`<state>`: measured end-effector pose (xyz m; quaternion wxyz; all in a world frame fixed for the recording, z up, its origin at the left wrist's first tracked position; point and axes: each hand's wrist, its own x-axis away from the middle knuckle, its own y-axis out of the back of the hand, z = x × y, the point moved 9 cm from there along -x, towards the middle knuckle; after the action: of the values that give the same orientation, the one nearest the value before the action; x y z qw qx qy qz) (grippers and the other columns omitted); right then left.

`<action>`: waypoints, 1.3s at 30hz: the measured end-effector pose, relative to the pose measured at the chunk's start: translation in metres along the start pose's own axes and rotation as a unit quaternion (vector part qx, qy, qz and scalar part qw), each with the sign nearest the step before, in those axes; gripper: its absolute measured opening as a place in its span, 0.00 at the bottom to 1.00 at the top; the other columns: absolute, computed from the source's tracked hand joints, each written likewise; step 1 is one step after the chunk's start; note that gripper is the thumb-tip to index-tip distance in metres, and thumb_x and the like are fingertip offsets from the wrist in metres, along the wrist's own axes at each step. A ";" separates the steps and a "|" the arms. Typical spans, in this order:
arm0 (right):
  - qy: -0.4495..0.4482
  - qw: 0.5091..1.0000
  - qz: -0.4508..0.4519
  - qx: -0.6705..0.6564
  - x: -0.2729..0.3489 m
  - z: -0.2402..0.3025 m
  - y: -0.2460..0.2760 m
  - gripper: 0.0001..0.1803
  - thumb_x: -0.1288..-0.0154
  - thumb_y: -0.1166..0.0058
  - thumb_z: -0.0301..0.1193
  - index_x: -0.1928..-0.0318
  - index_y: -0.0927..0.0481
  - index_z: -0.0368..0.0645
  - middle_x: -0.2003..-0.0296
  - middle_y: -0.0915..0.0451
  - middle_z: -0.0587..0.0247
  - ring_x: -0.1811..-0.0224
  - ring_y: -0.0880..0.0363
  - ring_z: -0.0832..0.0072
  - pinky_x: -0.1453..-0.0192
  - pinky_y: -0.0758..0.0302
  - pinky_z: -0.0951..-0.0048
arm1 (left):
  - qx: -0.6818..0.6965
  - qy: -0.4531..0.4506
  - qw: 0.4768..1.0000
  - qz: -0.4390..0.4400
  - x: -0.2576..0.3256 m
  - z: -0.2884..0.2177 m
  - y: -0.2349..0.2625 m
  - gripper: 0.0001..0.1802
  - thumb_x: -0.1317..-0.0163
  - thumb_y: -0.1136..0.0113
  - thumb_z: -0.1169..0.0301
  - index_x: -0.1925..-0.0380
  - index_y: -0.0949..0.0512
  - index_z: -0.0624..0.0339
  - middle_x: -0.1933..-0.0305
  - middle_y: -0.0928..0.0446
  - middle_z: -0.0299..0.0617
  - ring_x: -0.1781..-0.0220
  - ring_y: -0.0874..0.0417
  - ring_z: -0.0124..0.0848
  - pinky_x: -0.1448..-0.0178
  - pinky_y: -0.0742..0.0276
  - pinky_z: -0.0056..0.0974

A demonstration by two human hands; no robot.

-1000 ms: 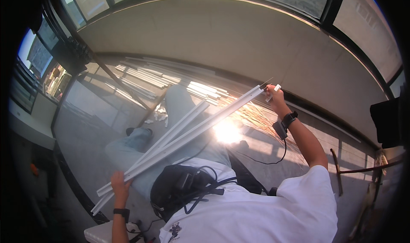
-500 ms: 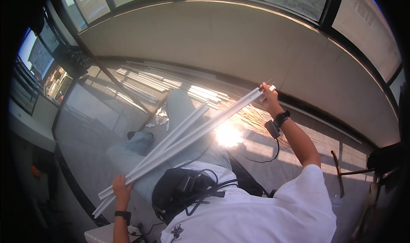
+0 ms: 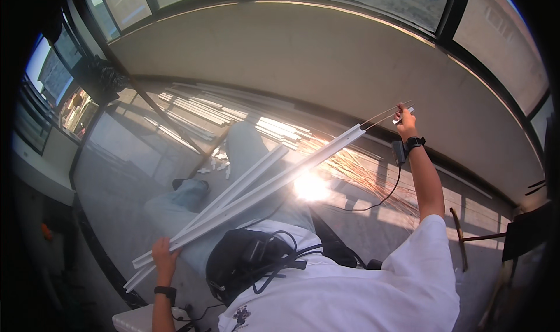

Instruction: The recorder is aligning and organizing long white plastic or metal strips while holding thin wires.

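Note:
My left hand [image 3: 164, 254] is shut around the lower end of a bundle of long white plastic channel strips [image 3: 251, 191]. The strips slant up to the right across my lap, over my jeans-clad leg [image 3: 245, 148]. My right hand [image 3: 406, 119] is raised past the strips' upper end [image 3: 357, 132]. It pinches thin wires [image 3: 380, 115] that run from that end to its fingers, along with a small silvery piece. There is a black watch on my right wrist and a black band on my left.
More white strips [image 3: 195, 107] lie on the floor by the wall, with small white offcuts [image 3: 217, 164] nearby. Thin copper-coloured wires [image 3: 373, 177] spread over the floor under a sun glare. A dark bag [image 3: 100, 75] hangs at left; a wooden-handled tool [image 3: 459, 238] lies at right.
My right hand has moved right, away from the strips' upper end, with thin wires now stretched between them. My left hand keeps its hold on the lower end.

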<state>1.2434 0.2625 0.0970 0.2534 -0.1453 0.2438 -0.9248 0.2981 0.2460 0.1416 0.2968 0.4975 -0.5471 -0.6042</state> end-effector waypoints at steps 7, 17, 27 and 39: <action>-0.109 0.978 0.163 0.070 0.104 -0.088 -0.069 0.08 0.36 0.39 0.29 0.67 0.23 0.39 0.73 0.26 0.67 0.78 0.34 0.81 0.77 0.37 0.80 | -0.002 -0.001 1.000 0.009 -0.002 -0.004 0.003 0.23 0.55 0.28 0.65 0.64 0.28 0.63 0.64 0.29 0.51 0.59 0.28 0.52 0.57 0.34 0.51; -0.012 0.996 0.070 0.049 0.034 -0.031 -0.045 0.07 0.36 0.41 0.23 0.67 0.27 0.35 0.74 0.27 0.64 0.79 0.33 0.81 0.80 0.35 0.79 | -0.003 0.010 0.999 0.031 -0.003 -0.006 0.002 0.24 0.48 0.33 0.58 0.63 0.29 0.67 0.61 0.29 0.55 0.58 0.28 0.56 0.55 0.34 0.51; -0.095 0.981 0.170 0.015 0.072 -0.062 -0.070 0.07 0.37 0.40 0.25 0.64 0.26 0.38 0.71 0.26 0.65 0.76 0.32 0.81 0.77 0.35 0.80 | -0.008 0.022 0.999 0.025 0.002 0.008 -0.006 0.23 0.55 0.28 0.64 0.63 0.27 0.64 0.62 0.28 0.52 0.58 0.28 0.53 0.55 0.34 0.51; 0.051 0.994 0.095 0.022 0.017 0.030 -0.033 0.06 0.36 0.41 0.23 0.65 0.25 0.33 0.72 0.24 0.62 0.77 0.32 0.80 0.76 0.33 0.77 | 0.007 0.009 1.000 0.003 0.001 -0.003 0.001 0.23 0.53 0.29 0.64 0.62 0.27 0.65 0.62 0.29 0.54 0.57 0.29 0.54 0.55 0.35 0.51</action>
<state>1.2282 0.2674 0.1417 0.3302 -0.0686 0.2491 -0.9079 0.3002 0.2436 0.1426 0.2995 0.5034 -0.5503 -0.5950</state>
